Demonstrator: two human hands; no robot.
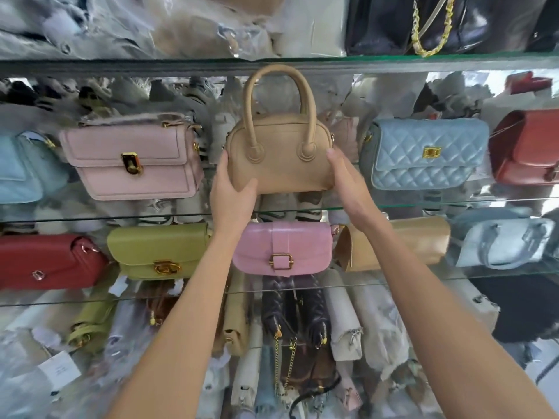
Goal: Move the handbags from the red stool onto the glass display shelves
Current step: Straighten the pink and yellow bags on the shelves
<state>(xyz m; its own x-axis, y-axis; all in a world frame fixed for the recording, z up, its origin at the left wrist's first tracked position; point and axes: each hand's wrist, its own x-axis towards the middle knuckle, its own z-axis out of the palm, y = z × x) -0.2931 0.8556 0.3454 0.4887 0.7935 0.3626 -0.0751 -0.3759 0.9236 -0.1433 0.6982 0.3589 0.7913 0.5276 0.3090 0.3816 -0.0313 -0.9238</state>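
A tan handbag [279, 160] with two upright round handles stands in the middle of a glass shelf [423, 201], between a pale pink flap bag [133, 160] and a light blue quilted bag [423, 154]. My left hand [233, 192] grips its lower left corner, thumb on the front. My right hand [344, 173] holds its right end, fingers wrapped around the side. The red stool is out of view.
On the glass shelf below [348, 282] stand a red bag [48, 261], an olive bag [160, 252], a pink buckle bag [281, 251], a tan clutch [420, 240] and a wrapped grey-blue bag [502, 240]. Plastic-wrapped bags fill the back and bottom. A black bag with a gold chain [423, 25] sits on the top shelf.
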